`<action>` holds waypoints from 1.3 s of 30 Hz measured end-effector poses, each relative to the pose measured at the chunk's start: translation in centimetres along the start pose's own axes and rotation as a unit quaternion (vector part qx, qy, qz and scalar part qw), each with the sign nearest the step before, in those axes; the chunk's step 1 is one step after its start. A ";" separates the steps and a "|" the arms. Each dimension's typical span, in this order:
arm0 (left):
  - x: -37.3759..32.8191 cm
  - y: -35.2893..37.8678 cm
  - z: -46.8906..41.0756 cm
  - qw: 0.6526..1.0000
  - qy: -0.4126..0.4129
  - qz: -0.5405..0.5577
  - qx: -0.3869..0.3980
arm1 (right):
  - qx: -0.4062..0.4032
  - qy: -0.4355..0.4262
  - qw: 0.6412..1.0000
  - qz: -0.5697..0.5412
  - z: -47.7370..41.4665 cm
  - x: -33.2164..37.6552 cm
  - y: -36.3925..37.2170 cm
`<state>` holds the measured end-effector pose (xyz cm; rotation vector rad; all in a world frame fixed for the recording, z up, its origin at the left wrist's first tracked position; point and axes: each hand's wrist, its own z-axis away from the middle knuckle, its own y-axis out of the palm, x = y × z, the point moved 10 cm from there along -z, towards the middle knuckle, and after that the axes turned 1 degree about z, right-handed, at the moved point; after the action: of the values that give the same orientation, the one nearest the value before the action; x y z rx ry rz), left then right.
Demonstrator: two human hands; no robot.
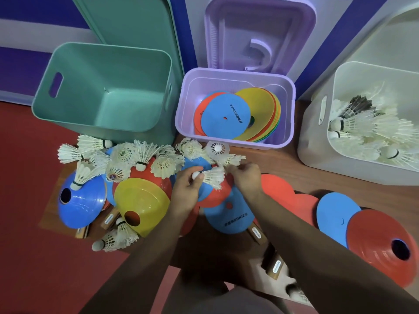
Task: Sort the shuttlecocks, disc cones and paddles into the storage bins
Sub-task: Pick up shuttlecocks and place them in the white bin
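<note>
Two hands pinch one shuttlecock (212, 177), left hand (187, 189) on cork, right hand (246, 176) on feathers; best carried by the cork to the white bin (314, 143).

A green lid (136, 21) leans against a wall (34, 26) banded in blue and pale grey, at the back left. A purple lid (260, 30) leans just beside it, its inner side facing out. A white lid (396, 37) leans at far right. Red floor (29, 200) lies left, a wooden surface (283, 159) right.
</note>
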<state>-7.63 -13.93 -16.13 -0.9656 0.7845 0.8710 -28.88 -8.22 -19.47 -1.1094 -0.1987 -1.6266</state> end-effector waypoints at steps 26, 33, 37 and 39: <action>-15.7 14.9 2.6 0.928 0.030 0.305 0.212 | -0.083 -0.265 0.953 0.119 8.8 8.4 -24.6; -25.5 22.5 3.4 0.948 0.162 0.108 0.251 | -0.169 -0.226 0.959 -0.007 7.3 8.1 -34.4; -27.5 26.4 1.2 0.954 0.206 -0.004 0.216 | -0.200 -0.176 0.963 -0.021 4.3 7.2 -37.5; -28.2 27.3 0.1 0.954 0.229 -0.062 0.181 | -0.207 -0.156 0.966 -0.002 2.7 6.8 -38.4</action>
<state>-44.05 -12.91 -1.51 -0.8831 1.2180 0.3696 -59.07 3.56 2.32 -1.6881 -0.0653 -1.5268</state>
